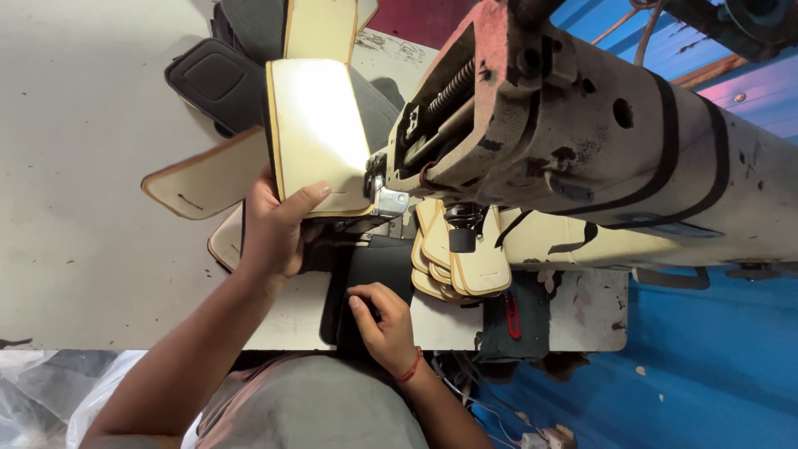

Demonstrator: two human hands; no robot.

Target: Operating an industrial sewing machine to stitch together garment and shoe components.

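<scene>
**Both hands on work at the sewing machine**

Table [83,166]: pale, worn surface. At its upper middle lies a heap of cut pieces, black fabric outside and cream lining inside, among them a black pad [212,79] with a stitched outline and a cream tongue-shaped piece [204,179] lying flat.

Left hand [274,229]: grip closed on the lower edge of a cream panel [312,125], thumb across its face, fingers hidden behind. The panel stands tilted up off the table, its lower right corner just beside the metal presser foot [389,202].

Right hand [382,320]: fingers bent, tips pressing down on a black piece [374,270] that lies flat on the table in front of the needle area. The grip is not wrapped round anything; it rests on top. A red thread band sits on the wrist.

Right of the hands: a fanned stack of cream pieces [465,262] lies under the machine arm, touching the black piece's right side. A red clip [513,314] sits on dark cloth near the table edge.

Machine [582,133]: beige head, paint chipped and stained, spanning the right half of the view
</scene>
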